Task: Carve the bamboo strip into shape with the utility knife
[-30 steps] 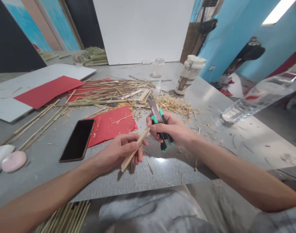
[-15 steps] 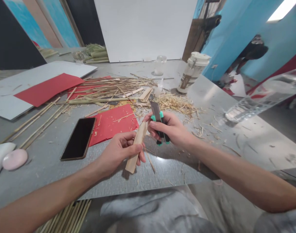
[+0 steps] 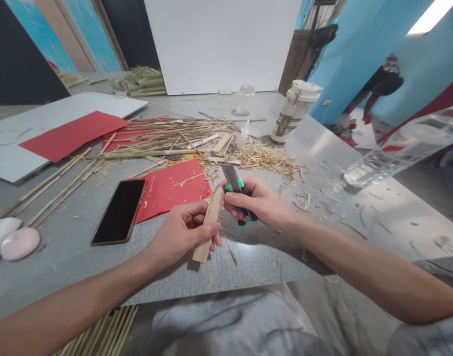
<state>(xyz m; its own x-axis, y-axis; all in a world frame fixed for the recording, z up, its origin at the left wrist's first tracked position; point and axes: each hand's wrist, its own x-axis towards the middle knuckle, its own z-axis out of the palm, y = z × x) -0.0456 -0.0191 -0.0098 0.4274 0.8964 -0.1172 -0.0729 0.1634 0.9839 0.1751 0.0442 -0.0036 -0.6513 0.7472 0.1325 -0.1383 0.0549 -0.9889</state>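
Between thumb and fingers, my left hand (image 3: 187, 227) grips a flat pale strip (image 3: 211, 220), perhaps split straw or bamboo, held slanting over the grey table (image 3: 256, 267). My right hand (image 3: 261, 200) is wrapped round a black and green utility knife (image 3: 239, 198), its blade out and pointing up and away from me. The right fingertips are close to the upper end of the strip; whether they touch it I cannot tell. Below the hands a thin stalk lies on the table. Beyond them is a red sheet (image 3: 174, 188) dotted with shavings.
A phone (image 3: 118, 211) lies left of the red sheet. Behind are a bundle of dry stalks (image 3: 167, 132), a heap of shavings (image 3: 269, 159), a small glue bottle (image 3: 243, 137) and a white cup (image 3: 296, 111). A clear plastic bottle (image 3: 400, 146) stands right. Another person (image 3: 384, 81) bends over in the background.
My right hand and the knife have shifted slightly left, and the blade tilts further left. The left hand keeps its hold on the strip, almost unmoved.
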